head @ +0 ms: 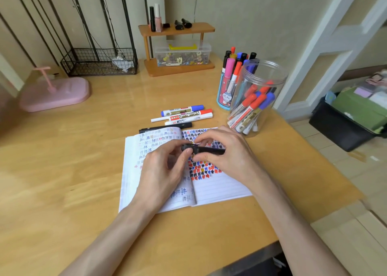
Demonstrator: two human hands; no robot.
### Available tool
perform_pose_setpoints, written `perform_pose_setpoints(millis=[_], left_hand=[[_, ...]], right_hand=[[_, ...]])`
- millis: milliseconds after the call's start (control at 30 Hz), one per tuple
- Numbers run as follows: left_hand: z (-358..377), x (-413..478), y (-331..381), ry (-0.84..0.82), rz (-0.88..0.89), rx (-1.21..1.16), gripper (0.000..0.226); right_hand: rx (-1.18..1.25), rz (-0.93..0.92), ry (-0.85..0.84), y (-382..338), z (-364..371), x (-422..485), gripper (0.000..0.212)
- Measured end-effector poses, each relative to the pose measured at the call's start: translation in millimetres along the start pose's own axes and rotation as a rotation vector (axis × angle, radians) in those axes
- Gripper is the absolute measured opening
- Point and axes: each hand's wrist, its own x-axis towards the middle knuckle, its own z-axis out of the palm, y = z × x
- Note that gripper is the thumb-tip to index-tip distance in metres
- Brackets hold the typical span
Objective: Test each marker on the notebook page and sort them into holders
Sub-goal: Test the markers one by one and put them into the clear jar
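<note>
The black marker is held level in the air just above the right-hand page of the open notebook, whose lines are crowded with small red, blue and black test marks. Beyond the notebook's top edge four loose markers lie on the surface: a black one touching the notebook, then a white-bodied one, a red-capped one and a blue-capped one, all close together. To their right stands a clear plastic jar without a lid, with red-capped and blue-capped markers leaning inside it, caps up. Just behind it, a blue cartoon holder is packed with upright markers – pink, red, blue and black caps. Farther back a wooden shelf carries small bottles on top and, below, a clear lidded box of small mixed clips. A black wire basket sits to the left of the shelf. The left hand has thumb and forefinger curled round the marker's cap end, pinching it, the other fingers loosely bent. The right hand grips the barrel between thumb and fingertips – whether the cap is seated or partly off cannot be told.
</note>
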Motion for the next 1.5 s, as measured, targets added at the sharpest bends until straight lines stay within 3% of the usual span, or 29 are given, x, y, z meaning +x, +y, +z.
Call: perform_pose_setpoints(millis=[133,300,433,500,700,800,967,1167,1333,1500], left_hand=[[-1.5,0.2,1.1,0.021,-0.017,-0.098,0.015],[-2.1,1.8,-1.3,0.006,-0.026,-0.079,0.014],[-1.5,-0.9,-0.3,-0.023,0.008,-0.023,0.013],[-1.4,-1.5,1.0,-0.046,0.03,-0.004,0.013],[-3.8,-2.1,5.3,-0.065,0.126,0.064,0.025],[-6.2,-2.1,8.2,-0.075,0.161,0.109,0.031],[-8.1,-3.0,10.5,-0.121,0.195,0.155,0.019],[-5.0,0.6,8.6,-0.194,0.171,0.135,0.009],[-21.3,8.9,-14.8,-0.127,0.007,-0.056,0.006],[-6.7,4.8,-2.2,-0.149,0.051,0.004,0.009]], right_hand=[[0.023,0.14,-0.036,17.2,-11.5,-15.5,0.026],[0.314,0.288,0.038,21.3,-31.2,-27.6,0.02],[0.773,0.42,0.167,11.6,-32.9,-28.3,0.026],[0.87,0.469,0.16,5.3,-24.7,-26.7,0.028],[0.83,0.477,0.107,-19.0,4.0,-18.8,0.012],[0.801,0.475,0.156,-23.8,14.5,-20.3,0.019],[0.763,0.477,0.141,-27.8,20.8,-24.9,0.037],[0.769,0.456,0.147,-23.9,19.8,-30.4,0.025],[0.858,0.593,0.422,-2.1,-14.8,-33.7,0.016],[0.738,0.554,0.241,-6.0,-16.4,-46.0,0.013]])
